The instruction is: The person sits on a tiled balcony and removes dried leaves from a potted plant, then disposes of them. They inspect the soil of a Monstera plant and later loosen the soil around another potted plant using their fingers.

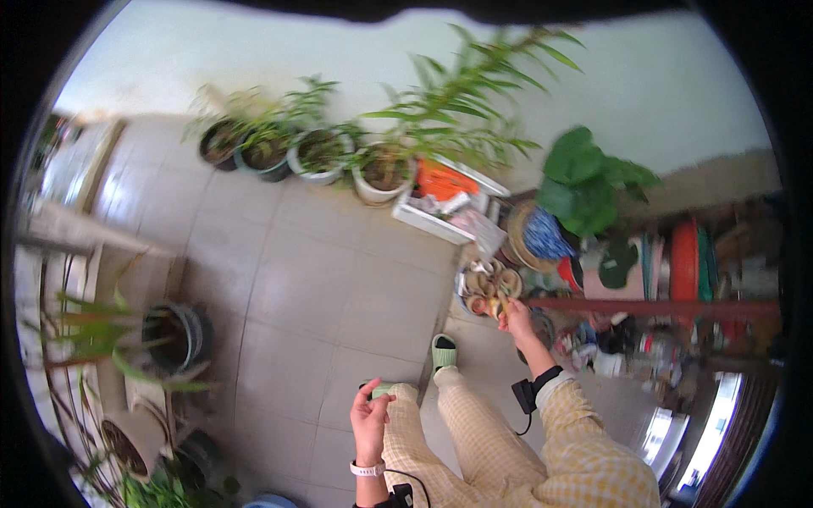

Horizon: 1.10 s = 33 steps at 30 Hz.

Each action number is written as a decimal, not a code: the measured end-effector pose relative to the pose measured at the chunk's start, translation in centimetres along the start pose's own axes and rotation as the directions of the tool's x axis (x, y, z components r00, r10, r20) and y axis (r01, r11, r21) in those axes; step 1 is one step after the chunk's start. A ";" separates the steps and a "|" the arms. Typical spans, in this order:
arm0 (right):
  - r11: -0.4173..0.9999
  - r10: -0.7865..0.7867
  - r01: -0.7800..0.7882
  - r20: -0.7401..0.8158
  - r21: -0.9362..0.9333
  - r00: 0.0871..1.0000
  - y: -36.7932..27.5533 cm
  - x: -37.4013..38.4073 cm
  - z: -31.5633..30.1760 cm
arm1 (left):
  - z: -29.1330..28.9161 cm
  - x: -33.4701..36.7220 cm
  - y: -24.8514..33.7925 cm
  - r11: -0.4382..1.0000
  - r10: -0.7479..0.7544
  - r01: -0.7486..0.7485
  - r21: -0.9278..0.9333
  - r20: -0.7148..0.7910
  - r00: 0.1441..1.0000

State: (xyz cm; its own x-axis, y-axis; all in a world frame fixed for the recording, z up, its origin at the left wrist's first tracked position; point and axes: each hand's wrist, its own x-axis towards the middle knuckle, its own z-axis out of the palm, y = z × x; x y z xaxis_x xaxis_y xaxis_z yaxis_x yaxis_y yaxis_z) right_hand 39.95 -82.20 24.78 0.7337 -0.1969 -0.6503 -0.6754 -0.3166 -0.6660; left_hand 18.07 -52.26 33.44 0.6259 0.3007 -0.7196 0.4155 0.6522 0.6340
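Observation:
My right hand (516, 320) reaches forward, its fingers closed over a cluster of small pots (481, 282) on the floor. A short tan, stick-like piece shows at its fingertips, blurred and too small to name. The pots are brownish and whitish, crowded together; their contents cannot be made out. Lower down, in front of my left leg, my left hand (370, 415) is raised with its fingers loosely bent and apart, holding nothing.
Potted plants (320, 154) line the far wall. Beside them stands a white box (432, 222) with orange and plastic items. A broad-leaved plant (576, 182) and a cluttered shelf (660, 306) fill the right. More pots (178, 337) stand left. A low floor edge (436, 326) runs by my feet.

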 end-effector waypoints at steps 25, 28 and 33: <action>0.922 -0.113 0.007 -0.250 -0.388 0.961 4.9 27.7 -26.6 | 48.2 23.4 -20.9 0.701 -0.131 -0.280 0.656 0.504 0.854; 0.974 0.051 -0.083 -0.151 -0.212 0.987 5.9 30.8 -27.2 | 51.6 25.6 -21.9 0.725 0.110 -0.430 0.538 0.526 0.843; 0.929 -0.050 -0.057 -0.275 -0.366 0.960 4.3 29.1 -26.9 | 55.3 29.2 -21.5 0.825 -0.255 0.047 0.564 0.296 0.920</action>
State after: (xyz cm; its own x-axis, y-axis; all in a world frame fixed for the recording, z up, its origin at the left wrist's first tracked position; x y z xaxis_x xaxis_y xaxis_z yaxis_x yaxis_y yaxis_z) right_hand 60.42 -114.30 12.80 0.7585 -0.4283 -0.4911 -0.6417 -0.6224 -0.4482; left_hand 63.91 -95.99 14.52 0.6655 -0.0959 -0.7402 0.7443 0.1598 0.6485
